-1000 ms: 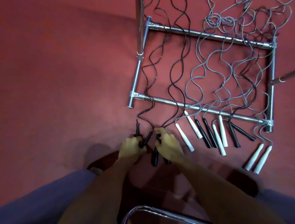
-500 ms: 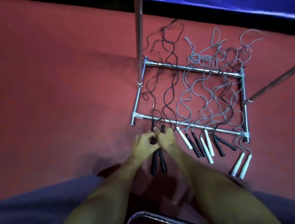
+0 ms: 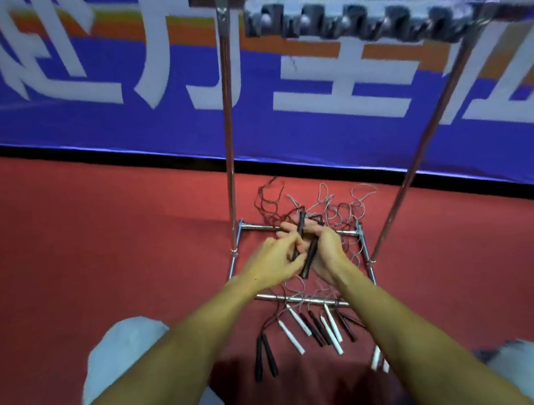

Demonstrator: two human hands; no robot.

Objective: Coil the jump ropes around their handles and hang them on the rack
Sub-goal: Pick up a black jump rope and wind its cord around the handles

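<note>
The left hand (image 3: 272, 261) and right hand (image 3: 322, 250) are pinching a pair of black handles (image 3: 306, 250) above the rack's base (image 3: 302, 299). Its limp, light, tangle-prone cord (image 3: 269, 202) is trailing floorward; gripping the stiff handles probably works best for coiling.

A blue banner (image 3: 157, 121) with large white characters stands behind the red floor (image 3: 87, 248).
</note>
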